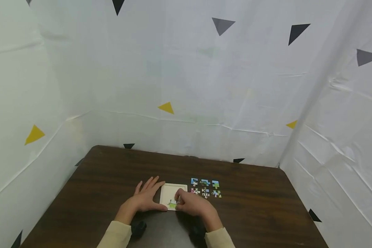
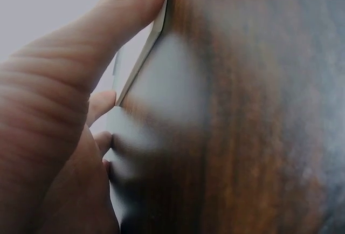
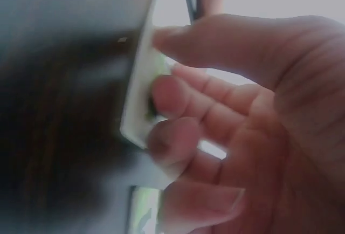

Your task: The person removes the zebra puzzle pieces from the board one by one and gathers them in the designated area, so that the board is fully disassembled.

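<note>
A shallow pale puzzle tray [image 1: 167, 193] lies on the dark wooden table, with green and white puzzle pieces [image 1: 172, 204] in its lower part. My left hand [image 1: 147, 199] is spread along the tray's left side, thumb at the near corner and index finger at the far one. The fingers of my right hand [image 1: 193, 204] are curled over the tray's near right part, around a puzzle piece that they mostly hide. In the blurred right wrist view, a green patch [image 3: 161, 60] shows between thumb and fingers. The left thumb [image 2: 126, 10] touches the tray's edge in the left wrist view.
Several loose puzzle pieces [image 1: 206, 183] lie in two rows to the right of the tray. The table [image 1: 251, 203] ends at white sheeting [image 1: 204, 86] with coloured triangles behind and on both sides.
</note>
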Demonstrator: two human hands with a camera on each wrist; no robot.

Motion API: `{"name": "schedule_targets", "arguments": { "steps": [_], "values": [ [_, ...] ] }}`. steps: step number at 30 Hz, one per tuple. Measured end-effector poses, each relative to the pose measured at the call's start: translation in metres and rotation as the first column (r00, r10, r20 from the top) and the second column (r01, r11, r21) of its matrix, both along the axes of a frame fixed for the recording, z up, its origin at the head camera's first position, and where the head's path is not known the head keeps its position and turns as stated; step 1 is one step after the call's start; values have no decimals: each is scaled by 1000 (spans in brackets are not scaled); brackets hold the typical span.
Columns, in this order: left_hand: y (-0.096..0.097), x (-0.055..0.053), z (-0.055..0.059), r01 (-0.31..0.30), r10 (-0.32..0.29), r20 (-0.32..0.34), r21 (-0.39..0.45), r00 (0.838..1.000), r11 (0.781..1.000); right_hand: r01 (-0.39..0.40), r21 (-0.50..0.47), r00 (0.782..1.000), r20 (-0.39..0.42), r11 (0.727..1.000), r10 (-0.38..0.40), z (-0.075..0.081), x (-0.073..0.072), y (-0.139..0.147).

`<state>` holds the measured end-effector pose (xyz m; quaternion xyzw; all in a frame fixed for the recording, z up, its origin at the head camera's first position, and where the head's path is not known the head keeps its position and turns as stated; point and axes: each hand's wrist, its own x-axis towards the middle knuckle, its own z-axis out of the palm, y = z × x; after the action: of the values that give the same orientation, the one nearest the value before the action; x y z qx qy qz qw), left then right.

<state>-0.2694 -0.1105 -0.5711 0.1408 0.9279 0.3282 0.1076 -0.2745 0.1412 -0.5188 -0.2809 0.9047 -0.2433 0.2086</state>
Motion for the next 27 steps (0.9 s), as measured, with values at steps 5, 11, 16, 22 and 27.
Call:
{"name": "schedule_targets", "arguments": {
  "steps": [5,11,16,22,27],
  "values": [
    [-2,2,2,16,-16,-2,54,1000,998,3,-9,998,61,1000,-2,4,1,-1],
    [-3,2,-6,34,-30,-47,86,998,996,6,-7,996,90,1000,-5,4,1,-1],
    [-2,2,-5,20,-18,-22,66,1000,998,6,-10,993,115,1000,-5,3,2,0],
    [0,0,-3,4,-4,-4,10,1000,1000,11,-30,987,160,999,-6,2,0,1],
    [-1,1,-2,9,-9,-10,20,1000,1000,11,-33,987,158,999,-6,2,0,1]
  ]
}}
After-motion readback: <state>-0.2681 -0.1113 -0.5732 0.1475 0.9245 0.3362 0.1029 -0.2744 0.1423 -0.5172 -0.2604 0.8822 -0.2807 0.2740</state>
